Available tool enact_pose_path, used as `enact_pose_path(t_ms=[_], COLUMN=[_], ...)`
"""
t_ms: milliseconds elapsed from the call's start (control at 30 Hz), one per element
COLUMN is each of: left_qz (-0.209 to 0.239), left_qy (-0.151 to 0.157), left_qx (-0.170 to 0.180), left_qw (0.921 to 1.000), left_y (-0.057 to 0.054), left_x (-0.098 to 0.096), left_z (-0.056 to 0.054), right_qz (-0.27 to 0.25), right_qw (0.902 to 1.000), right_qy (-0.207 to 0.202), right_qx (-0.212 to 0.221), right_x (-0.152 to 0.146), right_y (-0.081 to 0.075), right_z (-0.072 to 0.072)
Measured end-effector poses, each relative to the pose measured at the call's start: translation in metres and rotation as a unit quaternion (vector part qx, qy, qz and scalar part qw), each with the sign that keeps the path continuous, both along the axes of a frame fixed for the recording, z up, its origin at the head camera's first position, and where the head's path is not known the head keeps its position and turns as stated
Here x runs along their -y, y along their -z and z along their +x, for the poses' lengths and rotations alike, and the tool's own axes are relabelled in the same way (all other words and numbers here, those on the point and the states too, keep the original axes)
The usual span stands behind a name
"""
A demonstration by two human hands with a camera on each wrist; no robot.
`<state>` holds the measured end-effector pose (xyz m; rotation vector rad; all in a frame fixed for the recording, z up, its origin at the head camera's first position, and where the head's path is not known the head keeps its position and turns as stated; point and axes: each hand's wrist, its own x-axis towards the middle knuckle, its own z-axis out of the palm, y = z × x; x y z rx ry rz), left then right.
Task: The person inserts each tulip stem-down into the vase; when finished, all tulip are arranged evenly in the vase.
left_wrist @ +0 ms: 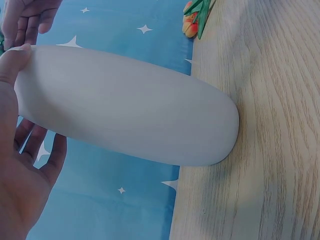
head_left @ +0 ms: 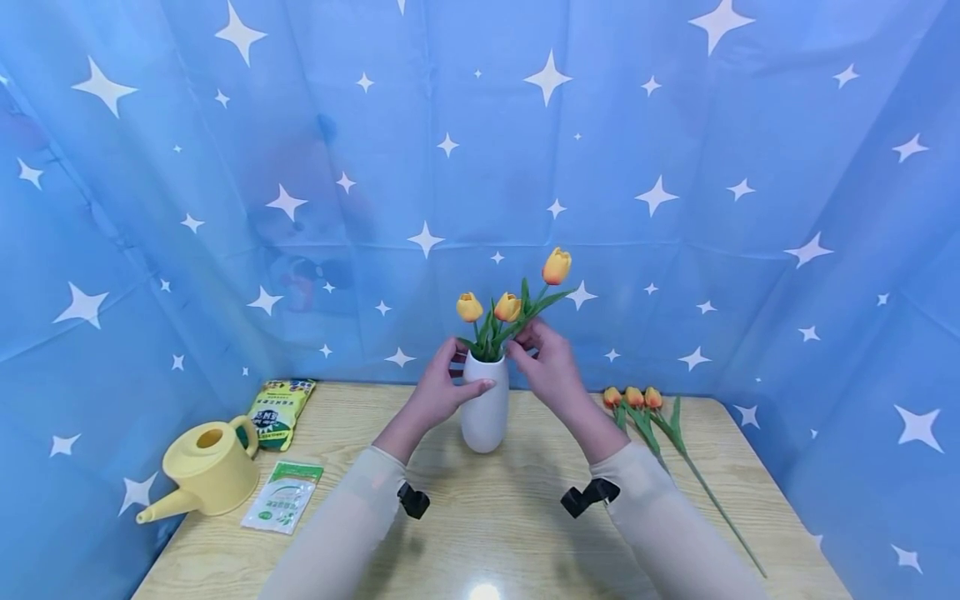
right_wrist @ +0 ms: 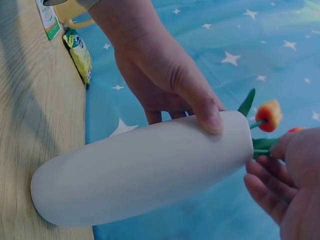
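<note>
The left hand (head_left: 437,390) grips the white vase (head_left: 485,414), which stands on the table (head_left: 491,512), near its top; the right hand (head_left: 552,362) pinches one tulip (head_left: 557,267) just at the vase mouth.

Grips a white vase (left_wrist: 125,110) with the left hand (left_wrist: 20,175), laying the thumb (left_wrist: 14,62) near its top and reaching behind it with the fingers (left_wrist: 56,156). Rests the base on a wood-grain surface (left_wrist: 275,130). Holds the right hand (left_wrist: 31,20) just beside the top. Has orange tulips (left_wrist: 190,29) and blue star-printed cloth (left_wrist: 100,170) beyond.
</note>
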<state>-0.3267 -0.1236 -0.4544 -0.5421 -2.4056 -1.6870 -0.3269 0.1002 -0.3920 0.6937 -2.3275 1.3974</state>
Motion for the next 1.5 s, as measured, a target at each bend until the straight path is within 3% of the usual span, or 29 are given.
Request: enact_pose_path(t_ms=[267, 633, 1200, 1500], left_qz=[0.003, -0.004, -0.008, -0.005], left_qy=[0.004, -0.003, -0.002, 0.001], left_qx=[0.0, 0.0, -0.004, -0.003], left_qw=[1.0, 1.0, 1.0, 1.0], left_y=[0.0002, 0.0022, 0.0015, 0.0015], left_x=[0.0005, 0.0009, 0.0014, 0.0017], left_z=[0.0006, -0.0006, -0.0015, -0.0021], right_qz=[0.036, 0.023, -0.016, 0.005], right_qw=[0.9991, 0.9984, 0.9998, 0.9997], right_qy=[0.016, 0.019, 0.005, 0.002], right_qx=[0.013, 0.048, 0.007, -0.023], right_x=[0.0032, 0.002, -0.0019, 0.0033], right_y=[0.0002, -0.0007, -0.002, -0.0013], right_z=[-0.0009, 0.003, 0.0016, -0.0028])
